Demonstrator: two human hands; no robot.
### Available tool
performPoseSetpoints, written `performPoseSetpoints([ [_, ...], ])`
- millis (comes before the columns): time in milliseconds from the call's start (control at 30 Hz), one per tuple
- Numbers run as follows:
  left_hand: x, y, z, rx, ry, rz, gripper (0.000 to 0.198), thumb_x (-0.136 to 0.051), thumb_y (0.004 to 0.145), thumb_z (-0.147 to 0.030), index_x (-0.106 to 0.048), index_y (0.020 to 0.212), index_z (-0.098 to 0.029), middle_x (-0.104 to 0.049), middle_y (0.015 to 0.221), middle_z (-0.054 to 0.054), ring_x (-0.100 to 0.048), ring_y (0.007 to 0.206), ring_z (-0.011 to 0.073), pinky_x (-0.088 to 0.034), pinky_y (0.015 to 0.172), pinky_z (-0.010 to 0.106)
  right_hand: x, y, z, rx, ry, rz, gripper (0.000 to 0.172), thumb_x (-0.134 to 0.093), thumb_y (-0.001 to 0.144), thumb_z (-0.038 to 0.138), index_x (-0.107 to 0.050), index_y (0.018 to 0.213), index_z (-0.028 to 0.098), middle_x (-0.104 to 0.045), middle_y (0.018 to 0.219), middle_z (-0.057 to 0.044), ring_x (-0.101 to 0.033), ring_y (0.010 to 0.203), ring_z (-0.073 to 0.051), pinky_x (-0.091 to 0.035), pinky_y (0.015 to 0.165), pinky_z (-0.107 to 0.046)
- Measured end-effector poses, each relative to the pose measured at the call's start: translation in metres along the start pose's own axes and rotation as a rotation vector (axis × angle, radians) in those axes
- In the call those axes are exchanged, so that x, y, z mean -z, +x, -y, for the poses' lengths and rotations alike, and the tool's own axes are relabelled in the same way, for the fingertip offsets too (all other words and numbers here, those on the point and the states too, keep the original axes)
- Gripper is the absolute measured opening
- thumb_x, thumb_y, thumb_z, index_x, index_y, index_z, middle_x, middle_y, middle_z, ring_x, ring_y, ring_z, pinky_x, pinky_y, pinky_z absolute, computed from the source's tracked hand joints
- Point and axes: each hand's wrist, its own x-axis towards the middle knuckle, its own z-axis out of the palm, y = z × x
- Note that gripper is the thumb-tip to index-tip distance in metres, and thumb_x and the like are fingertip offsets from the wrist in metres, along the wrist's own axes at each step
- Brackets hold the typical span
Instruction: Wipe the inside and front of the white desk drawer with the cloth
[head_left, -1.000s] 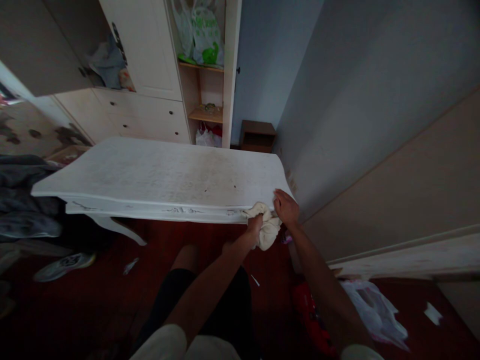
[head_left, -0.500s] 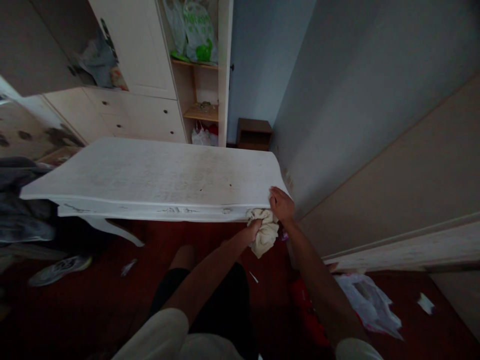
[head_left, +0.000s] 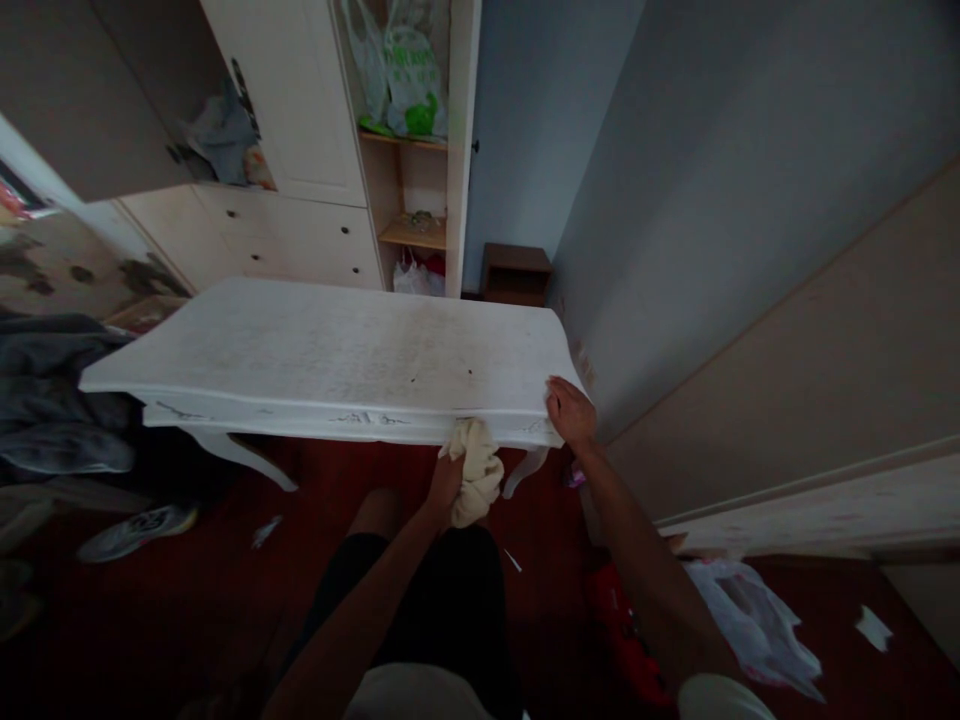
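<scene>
A crumpled cream cloth is in my left hand, whose fingers are closed on it against the front edge of a white table. My right hand rests on the table's right front corner, its fingers curled over the top near the edge; whether anything lies under them is hidden. Dark stains and two small dark spots mark the tabletop. Carved ornament runs along the table's front face.
Behind the table stands a white cabinet with an open door and bagged items. A brown box-like unit is by the wall. A shoe, a plastic bag and a red object lie on the floor.
My left hand has moved left along the table's front edge with the cloth. My right hand stays at the right corner. The view has shifted slightly.
</scene>
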Motion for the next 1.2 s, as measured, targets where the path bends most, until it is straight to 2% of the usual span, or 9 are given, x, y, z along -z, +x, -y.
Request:
performPoseSetpoints([
  [167,0.061,-0.021,-0.060,-0.186,0.206,-0.045,0.023,-0.062,0.066,-0.041,-0.064,0.067,-0.018,-0.065,0.064,0.001,-0.060,0.064,0.0189,-0.050,0.062,0.030,-0.001,-0.001,-0.002,-0.001,0.006,-0.008,0.036,-0.044,0.090,0.020,-0.066,0.117,0.019,-0.066,0.126,-0.008,-0.061,0.118,-0.023,-0.047,0.104,-0.041],
  [300,0.087,-0.023,-0.127,-0.391,0.189,-0.232,0.022,-0.061,0.063,-0.040,-0.057,0.057,-0.019,-0.057,0.055,-0.001,-0.053,0.055,0.0150,-0.046,0.052,0.026,-0.001,-0.001,-0.002,-0.005,0.007,-0.011,0.036,-0.044,0.090,0.021,-0.067,0.118,0.021,-0.067,0.126,-0.007,-0.062,0.117,-0.023,-0.048,0.103,-0.042],
  [433,0.097,0.003,-0.185,-0.626,0.161,-0.302,0.022,-0.061,0.065,-0.040,-0.058,0.063,-0.018,-0.056,0.059,-0.001,-0.054,0.061,0.0151,-0.047,0.056,0.026,-0.001,-0.002,-0.002,-0.008,0.010,-0.002,0.037,-0.042,0.090,0.021,-0.066,0.119,0.019,-0.066,0.126,-0.009,-0.061,0.117,-0.024,-0.048,0.104,-0.043],
  [567,0.092,0.052,-0.220,-0.820,0.170,-0.346,0.022,-0.056,0.068,-0.039,-0.056,0.068,-0.017,-0.054,0.064,-0.002,-0.053,0.066,0.0137,-0.048,0.062,0.026,-0.003,-0.002,-0.004,0.016,0.000,-0.011,0.037,-0.041,0.091,0.023,-0.067,0.118,0.016,-0.067,0.125,-0.011,-0.061,0.118,-0.024,-0.048,0.105,-0.043],
  [700,0.076,0.101,-0.218,-0.882,0.278,-0.444,0.020,-0.051,0.072,-0.037,-0.054,0.067,-0.018,-0.055,0.065,-0.001,-0.052,0.065,0.0135,-0.046,0.063,0.026,-0.004,-0.002,-0.005,0.027,-0.007,-0.032,0.037,-0.041,0.092,0.023,-0.068,0.116,0.015,-0.068,0.123,-0.011,-0.063,0.116,-0.024,-0.050,0.103,-0.043],
  [833,0.062,0.128,-0.179,-0.742,0.634,-0.375,0.020,-0.048,0.081,-0.035,-0.058,0.077,-0.018,-0.063,0.074,0.003,-0.058,0.070,0.0183,-0.046,0.067,0.030,-0.002,-0.002,-0.004,0.033,-0.008,-0.036,0.037,-0.041,0.092,0.024,-0.068,0.116,0.016,-0.068,0.123,-0.011,-0.063,0.116,-0.023,-0.050,0.102,-0.042],
  [933,0.057,0.135,-0.156,-0.760,0.994,-0.321,0.027,-0.047,0.088,-0.040,-0.060,0.083,-0.017,-0.066,0.082,0.011,-0.061,0.083,0.0255,-0.045,0.078,0.037,0.000,-0.002,-0.003,0.043,-0.019,-0.040,0.037,-0.040,0.092,0.023,-0.068,0.115,0.015,-0.069,0.122,-0.011,-0.064,0.115,-0.023,-0.050,0.102,-0.042],
  [1000,0.055,0.136,-0.150,-0.799,1.133,-0.321,0.035,-0.041,0.093,-0.044,-0.061,0.088,-0.016,-0.066,0.089,0.015,-0.061,0.092,0.0290,-0.044,0.083,0.040,0.001,-0.002,-0.003,0.043,-0.020,-0.030,0.038,-0.040,0.091,0.022,-0.068,0.116,0.016,-0.068,0.123,-0.011,-0.064,0.115,-0.023,-0.051,0.102,-0.042],
  [1200,0.064,0.132,-0.149,-0.868,1.241,-0.299,0.047,-0.030,0.097,-0.048,-0.061,0.103,-0.012,-0.059,0.116,0.020,-0.052,0.111,0.0328,-0.039,0.096,0.044,0.000,-0.002,-0.004,0.009,-0.022,-0.008,0.038,-0.040,0.091,0.023,-0.067,0.118,0.017,-0.067,0.125,-0.010,-0.062,0.117,-0.024,-0.050,0.103,-0.043],
])
